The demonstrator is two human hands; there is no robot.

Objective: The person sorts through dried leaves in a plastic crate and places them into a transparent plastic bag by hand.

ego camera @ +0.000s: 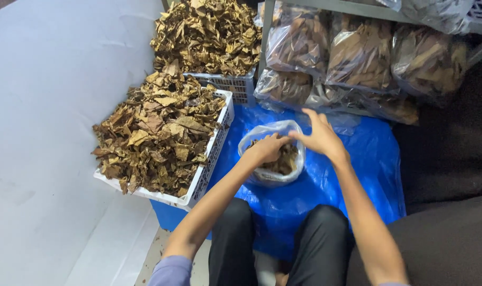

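Filling a Clear Bag with Dry Leaves

Heaped dry brown leaves fill a white basket at the left, with a second heaped basket behind it. Just right of them, a clear plastic bag sits open on a blue sheet, part full of leaves. The left hand reaches into the bag's mouth, its grip curled shut over the leaves inside. The right hand hovers at the bag's far rim, fingers spread wide, grip holding nothing. Farther right, filled leaf bags are stacked on a metal rack.
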